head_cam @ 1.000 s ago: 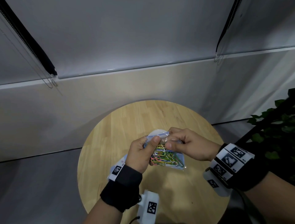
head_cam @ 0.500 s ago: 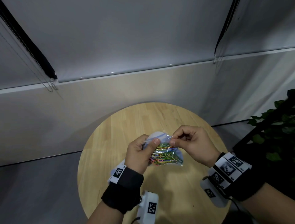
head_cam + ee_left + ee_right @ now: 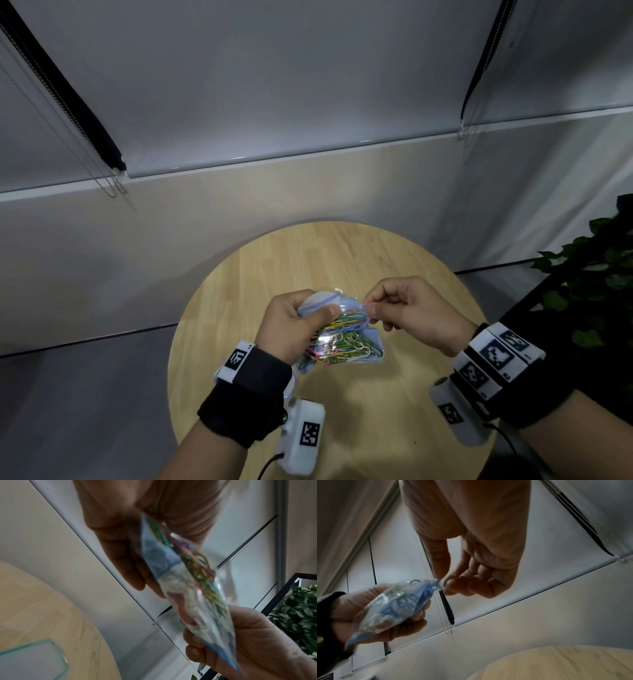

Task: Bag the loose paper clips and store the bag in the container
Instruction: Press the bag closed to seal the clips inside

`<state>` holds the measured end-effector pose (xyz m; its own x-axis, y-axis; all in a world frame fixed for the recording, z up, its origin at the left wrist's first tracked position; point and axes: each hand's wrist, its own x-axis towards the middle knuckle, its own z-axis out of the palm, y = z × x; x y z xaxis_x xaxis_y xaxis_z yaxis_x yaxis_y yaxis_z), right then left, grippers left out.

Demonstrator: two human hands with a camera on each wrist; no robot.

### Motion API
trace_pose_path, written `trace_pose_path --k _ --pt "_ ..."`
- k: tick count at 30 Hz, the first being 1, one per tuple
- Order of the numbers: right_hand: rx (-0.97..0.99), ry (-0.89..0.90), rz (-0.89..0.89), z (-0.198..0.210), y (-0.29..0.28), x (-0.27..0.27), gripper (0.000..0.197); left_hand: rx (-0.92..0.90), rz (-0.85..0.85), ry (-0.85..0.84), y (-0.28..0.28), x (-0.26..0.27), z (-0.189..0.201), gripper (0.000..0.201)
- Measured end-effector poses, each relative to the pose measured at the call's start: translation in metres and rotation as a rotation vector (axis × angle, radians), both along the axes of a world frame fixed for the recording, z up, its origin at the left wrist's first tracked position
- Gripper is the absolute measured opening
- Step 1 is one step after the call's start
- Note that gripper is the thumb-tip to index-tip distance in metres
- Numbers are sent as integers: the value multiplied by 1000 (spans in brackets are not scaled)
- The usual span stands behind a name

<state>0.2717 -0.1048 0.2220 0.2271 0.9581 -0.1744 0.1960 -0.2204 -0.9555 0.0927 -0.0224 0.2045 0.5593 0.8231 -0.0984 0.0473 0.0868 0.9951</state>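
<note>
A clear plastic bag [image 3: 346, 342] with blue print, filled with several coloured paper clips [image 3: 342, 346], hangs in the air above the round wooden table [image 3: 342, 260]. My left hand [image 3: 294, 325] grips the bag's left upper part, thumb pressed on its front. My right hand [image 3: 404, 310] pinches the bag's top right corner between thumb and forefinger. In the left wrist view the bag [image 3: 188, 588] runs between both hands, and a glass container [image 3: 34, 658] with a greenish rim stands on the table. The right wrist view has the bag [image 3: 393, 605] pinched at its corner.
A leafy green plant [image 3: 596, 274] in a black frame stands to the right of the table. A pale wall with roller blinds and bead chains [image 3: 113, 185] rises behind. The container is hidden under my left wrist in the head view.
My right hand slid rightwards along the bag's top edge, from near my left thumb to the top right corner. Both hands and the bag rose slightly.
</note>
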Motion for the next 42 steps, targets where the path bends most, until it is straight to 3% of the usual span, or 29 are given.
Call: trace_pose_path --k 7,13,17,19,23,32,38,42 --pt "88 -81 -33 -4 -3 -4 12 -13 -20 42 -2 0 8 6" --pt "125 -113 8 -2 -4 -9 12 148 -62 119 -4 0 11 5" --pt "123 -335 37 -5 -5 -11 13 167 -37 127 -7 0 10 3" --pt "133 -421 42 -9 -8 -14 13 184 -73 184 -3 0 9 12" --pt "146 -413 -2 -14 -9 -18 17 240 -175 289 2 0 10 7" --pt "129 -435 86 -8 -8 -19 16 394 -199 373 -6 2 7 10" --pt "171 -718 119 -18 -7 -27 16 424 -196 413 -8 5 6 9" --pt "176 -651 77 -26 -13 -29 17 478 -227 454 -8 5 3 11"
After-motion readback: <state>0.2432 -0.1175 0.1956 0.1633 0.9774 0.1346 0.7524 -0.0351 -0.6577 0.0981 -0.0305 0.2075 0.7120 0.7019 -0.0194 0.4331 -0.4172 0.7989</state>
